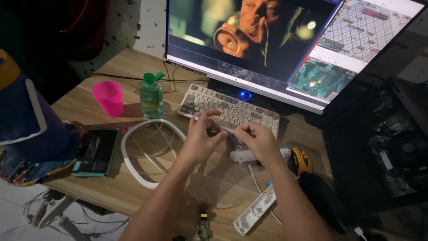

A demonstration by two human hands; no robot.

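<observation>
Head view looked down on a wooden table (102, 178) where both hands met over the middle, in front of a beige keyboard (227, 109). The left hand (200, 138) had its thumb and fingers closed in a pinch on the top edge of a piece of fine white mesh (227, 174); the right hand (258, 140) pinched the same edge just beside it, fingers curled. The mesh hung from the two pinches and spread down over the table toward the near edge. Under the right hand lay a white handle-like piece (243, 155), and just beyond it to the right a yellow and black tool (299, 161). Near the front edge rested a long white plastic part (255, 209) with slots, and beside it a small circuit board (203, 225) with thin wires. Left of the hands sat a white oval frame (133, 134) strung with thin lines. Farther left was a dark flat device (96, 151). Toward the far left corner stood a pink cup (109, 98) and, next to it, a clear bottle with a green cap (151, 96). A lit monitor (276, 49) rose behind the keyboard
</observation>
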